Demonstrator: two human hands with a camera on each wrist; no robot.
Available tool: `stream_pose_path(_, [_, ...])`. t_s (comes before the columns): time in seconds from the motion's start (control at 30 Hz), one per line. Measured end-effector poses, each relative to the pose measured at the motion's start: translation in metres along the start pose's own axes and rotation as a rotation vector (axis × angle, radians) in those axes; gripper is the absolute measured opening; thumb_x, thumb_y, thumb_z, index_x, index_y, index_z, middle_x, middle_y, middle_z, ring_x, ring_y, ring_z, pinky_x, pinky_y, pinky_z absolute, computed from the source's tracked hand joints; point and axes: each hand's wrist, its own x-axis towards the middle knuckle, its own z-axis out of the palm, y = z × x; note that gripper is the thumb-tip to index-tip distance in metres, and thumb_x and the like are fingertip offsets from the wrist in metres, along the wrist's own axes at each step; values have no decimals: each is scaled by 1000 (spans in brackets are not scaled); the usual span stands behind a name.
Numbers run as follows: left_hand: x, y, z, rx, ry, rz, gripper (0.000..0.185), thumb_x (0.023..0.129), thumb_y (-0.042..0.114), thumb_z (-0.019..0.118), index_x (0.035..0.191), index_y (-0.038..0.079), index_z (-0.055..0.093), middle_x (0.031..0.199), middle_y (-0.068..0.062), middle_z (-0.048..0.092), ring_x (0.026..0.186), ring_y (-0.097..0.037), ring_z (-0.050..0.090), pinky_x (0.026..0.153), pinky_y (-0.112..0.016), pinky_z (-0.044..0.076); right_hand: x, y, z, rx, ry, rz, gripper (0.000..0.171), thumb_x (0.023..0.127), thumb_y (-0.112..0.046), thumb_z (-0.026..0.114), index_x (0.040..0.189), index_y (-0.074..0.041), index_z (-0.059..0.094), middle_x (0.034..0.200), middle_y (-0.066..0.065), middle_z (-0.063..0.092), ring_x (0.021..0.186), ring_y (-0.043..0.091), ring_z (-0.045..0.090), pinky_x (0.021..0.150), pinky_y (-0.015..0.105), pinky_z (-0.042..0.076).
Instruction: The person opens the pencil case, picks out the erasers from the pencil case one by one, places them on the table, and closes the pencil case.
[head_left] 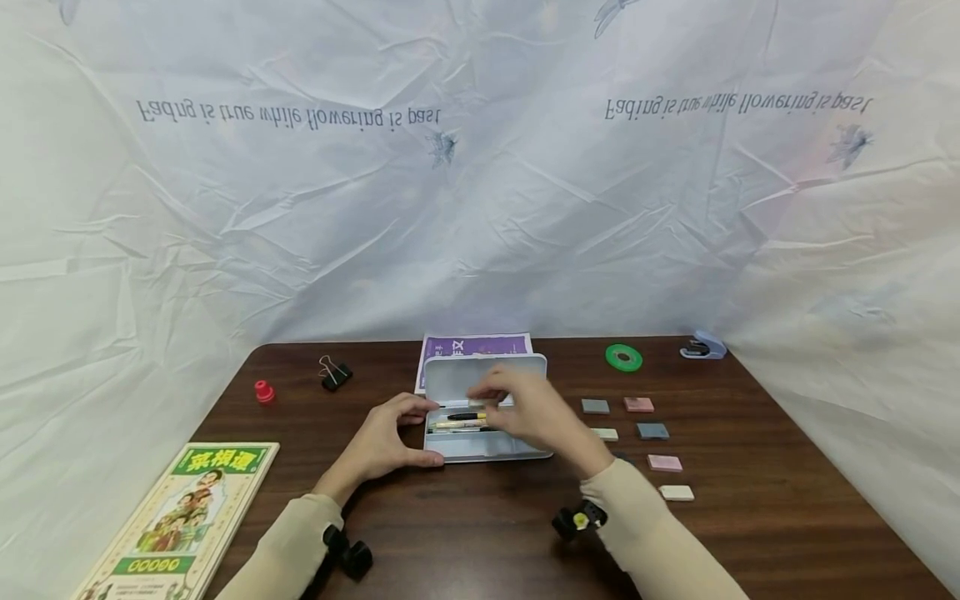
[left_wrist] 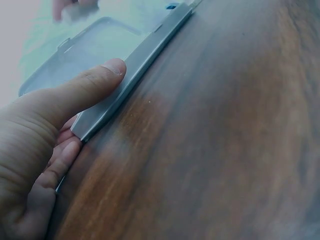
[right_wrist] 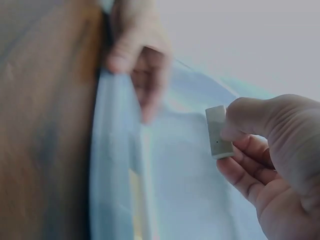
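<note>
Eraser [right_wrist: 219, 132], small and pale, is sitting pinched between thumb and fingertips of our right hand [head_left: 536, 417], hovering above the open pencil case [head_left: 483, 450] mid-desk. Our left hand [head_left: 382, 442] is bracing the case's left end, thumb on the front rim, fingers curled round the corner. Pens [head_left: 461, 421] are lying in the tray beneath. Risk: the grip is shallow, so the eraser could be slipping out and bouncing off the pens onto the desk [head_left: 465, 533]. More erasers [head_left: 637, 433] are lying right of the case.
</note>
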Motion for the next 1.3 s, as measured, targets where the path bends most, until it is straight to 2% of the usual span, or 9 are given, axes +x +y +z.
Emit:
stream_pose_path(0.13, [-1,0,0,7,1,-11,81,71,43,109,140,16,75,138,2,71,125,-23,72,111,-41,62,-20,5,-35,-28,117,-13,33,92,9,80,118,-11,86,112,-3,77,94,11,72,77,34,67])
stream_pose_path(0.27, [-1,1,0,12,-3,-15,81,71,44,109,140,17,75,138,2,71,125,-23,72,111,-41,62,-48,9,-69,-117,201,-1,36,90,11,84,116,-15,86,113,-6,77,90,9,70,70,30,63])
stream_pose_path(0.37, [-1,1,-1,16,-4,-11,81,71,44,108,140,18,75,138,2,71,124,-22,72,111,-41,62,-70,14,-90,-198,249,14,39,89,11,85,114,-19,86,111,-9,77,87,9,68,69,26,60])
stream_pose_path(0.5, [-1,1,-1,21,-5,-6,81,72,44,108,140,18,75,139,2,71,125,-22,72,111,-41,62,-100,20,-105,-231,276,44,47,86,13,84,113,-25,86,109,-13,75,80,9,64,66,18,53])
stream_pose_path(0.63, [-2,2,-2,18,-6,-3,81,72,44,108,140,17,75,139,1,71,125,-23,72,111,-41,62,-125,24,-106,-208,251,89,48,85,14,86,110,-27,85,108,-14,75,81,6,66,67,15,56])
stream_pose_path(0.77, [-2,1,-1,19,-8,-2,81,72,44,108,140,17,74,139,1,70,125,-23,72,111,-41,62,-148,30,-97,-170,217,155,51,83,14,89,108,-30,85,112,-14,77,112,2,71,79,16,64])
stream_pose_path(0.87, [-1,1,-1,22,-8,-5,81,72,44,108,141,17,74,140,1,70,126,-23,72,111,-40,62,-161,34,-86,-140,187,167,53,81,15,90,105,-31,86,108,-16,78,111,2,70,79,20,63])
stream_pose_path(1.0, [-2,1,0,25,-9,-4,81,72,44,108,141,17,74,141,1,70,126,-23,72,111,-40,62,-174,41,-72,-73,117,147,51,81,15,90,106,-29,86,97,-18,74,80,9,63,64,26,55])
stream_pose_path(1.3, [-2,0,-1,20,-6,-5,80,73,43,108,140,18,74,141,1,70,125,-22,72,111,-41,62,-185,54,-61,-29,-14,145,45,87,9,89,104,-32,82,104,-17,73,85,3,66,66,24,58])
